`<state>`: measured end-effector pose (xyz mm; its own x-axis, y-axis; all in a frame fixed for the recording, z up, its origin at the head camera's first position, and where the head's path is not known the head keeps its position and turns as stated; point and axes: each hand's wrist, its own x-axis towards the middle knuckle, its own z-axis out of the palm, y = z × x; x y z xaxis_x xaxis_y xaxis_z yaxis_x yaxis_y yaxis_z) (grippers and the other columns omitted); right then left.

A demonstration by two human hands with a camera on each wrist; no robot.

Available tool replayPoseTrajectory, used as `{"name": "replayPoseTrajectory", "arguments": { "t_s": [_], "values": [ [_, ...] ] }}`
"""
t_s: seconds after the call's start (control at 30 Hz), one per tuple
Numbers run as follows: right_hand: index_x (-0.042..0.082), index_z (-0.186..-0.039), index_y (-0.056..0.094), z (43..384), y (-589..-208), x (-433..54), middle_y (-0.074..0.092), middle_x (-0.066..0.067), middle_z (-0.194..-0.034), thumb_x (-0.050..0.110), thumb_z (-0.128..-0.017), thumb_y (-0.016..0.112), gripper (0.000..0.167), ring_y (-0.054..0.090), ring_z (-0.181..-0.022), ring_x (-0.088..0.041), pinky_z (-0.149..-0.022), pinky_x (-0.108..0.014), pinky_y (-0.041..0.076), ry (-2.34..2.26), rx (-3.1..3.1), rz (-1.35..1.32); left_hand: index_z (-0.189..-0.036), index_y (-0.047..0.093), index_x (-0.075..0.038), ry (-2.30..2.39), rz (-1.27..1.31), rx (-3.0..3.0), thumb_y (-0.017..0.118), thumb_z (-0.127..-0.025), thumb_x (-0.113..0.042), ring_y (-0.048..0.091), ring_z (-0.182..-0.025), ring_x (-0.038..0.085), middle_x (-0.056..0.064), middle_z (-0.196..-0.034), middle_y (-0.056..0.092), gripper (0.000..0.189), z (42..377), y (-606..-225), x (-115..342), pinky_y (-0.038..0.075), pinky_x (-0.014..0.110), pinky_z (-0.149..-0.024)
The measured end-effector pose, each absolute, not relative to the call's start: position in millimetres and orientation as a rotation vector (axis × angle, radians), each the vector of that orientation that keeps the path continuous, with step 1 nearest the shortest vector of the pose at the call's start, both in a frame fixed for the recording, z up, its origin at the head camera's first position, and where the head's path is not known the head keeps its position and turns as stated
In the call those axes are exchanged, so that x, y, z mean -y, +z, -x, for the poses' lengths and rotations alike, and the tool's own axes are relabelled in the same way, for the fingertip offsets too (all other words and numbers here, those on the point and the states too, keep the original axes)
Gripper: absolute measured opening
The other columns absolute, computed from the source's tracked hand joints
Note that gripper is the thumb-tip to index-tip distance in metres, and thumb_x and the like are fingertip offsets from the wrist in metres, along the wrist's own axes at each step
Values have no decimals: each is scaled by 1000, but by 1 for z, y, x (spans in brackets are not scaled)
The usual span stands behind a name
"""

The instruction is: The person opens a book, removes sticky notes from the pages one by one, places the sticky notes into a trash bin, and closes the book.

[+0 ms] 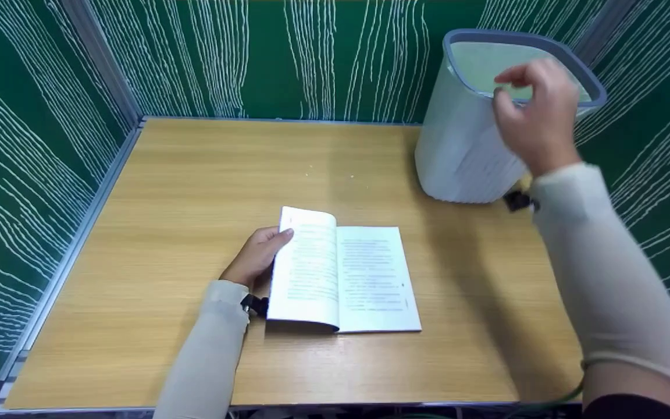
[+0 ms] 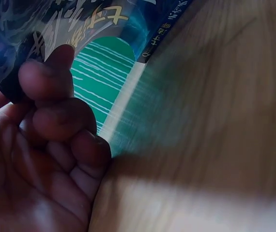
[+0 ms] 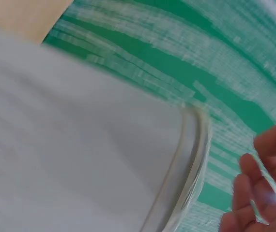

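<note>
An open book (image 1: 370, 279) with printed white pages lies on the wooden table. My left hand (image 1: 260, 253) grips its left side, thumb over the page and fingers behind. From below, the left wrist view shows the fingers (image 2: 63, 118) curled at the dark blue illustrated cover (image 2: 99, 17), which has lettering on it. My right hand (image 1: 538, 110) is raised over the near rim of a pale waste bin (image 1: 469, 151). Its fingers bend loosely with a gap to the thumb, and no held thing shows. In the right wrist view the fingers (image 3: 256, 188) are apart from the bin's rim.
The bin, with a blue-grey rim (image 1: 521, 36), stands at the table's back right. A few tiny white specks (image 1: 352, 176) lie on the wooden table (image 1: 224, 174) beyond the book. Green panels (image 1: 265, 64) with white wavy lines enclose the back and sides.
</note>
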<state>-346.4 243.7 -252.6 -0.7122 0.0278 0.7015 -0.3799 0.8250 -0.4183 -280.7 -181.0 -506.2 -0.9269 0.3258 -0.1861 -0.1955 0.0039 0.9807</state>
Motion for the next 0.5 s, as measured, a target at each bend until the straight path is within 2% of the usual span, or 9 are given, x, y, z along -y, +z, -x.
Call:
{"name": "replayPoseTrajectory", "arguments": {
  "t_s": [0.1, 0.17, 0.27, 0.33, 0.43, 0.5],
  "values": [
    [2, -98, 75, 328, -282, -240, 70, -13, -98, 8, -93, 65, 13, 61, -96, -24, -88, -30, 44, 722, 2152, -456, -123, 72, -12, 1977, -129, -1919, 51, -108, -40, 77, -87, 27, 15, -109, 77, 38, 280, -507, 180, 61, 31, -72],
    [4, -99, 74, 312, -308, -237, 70, -11, -99, 8, -93, 67, 10, 61, -95, -23, -85, -30, 45, 783, 2216, -517, -124, 72, -12, 1975, -120, -1917, 50, -108, -41, 77, -88, 27, 15, -111, 77, 39, 279, -507, 180, 61, 31, -73],
    [4, -109, 72, 290, -356, -230, 70, -11, -106, 6, -92, 69, 17, 62, -99, -22, -86, -34, 49, 953, 2460, -543, -126, 70, -13, 1977, -105, -1908, 49, -109, -41, 77, -91, 28, 15, -112, 76, 39, 278, -507, 181, 62, 32, -75],
    [2, -118, 69, 280, -386, -226, 70, -15, -114, 5, -92, 71, 26, 63, -104, -27, -90, -41, 51, 1066, 2650, -548, -127, 70, -13, 1983, -105, -1910, 47, -110, -40, 76, -92, 29, 15, -113, 76, 39, 278, -507, 181, 62, 33, -76],
    [-2, -131, 61, 271, -421, -221, 66, -23, -128, 11, -95, 72, 39, 63, -113, -36, -97, -52, 53, 1209, 2882, -495, -130, 68, -14, 2001, -103, -1908, 45, -110, -39, 76, -95, 29, 15, -114, 75, 39, 279, -507, 182, 62, 33, -78],
    [-2, -135, 58, 267, -436, -218, 63, -24, -133, 15, -97, 71, 44, 63, -117, -40, -99, -54, 53, 1282, 2966, -425, -132, 66, -15, 2012, -105, -1907, 45, -111, -39, 75, -95, 28, 15, -115, 75, 39, 279, -508, 181, 61, 33, -80]
  ]
}}
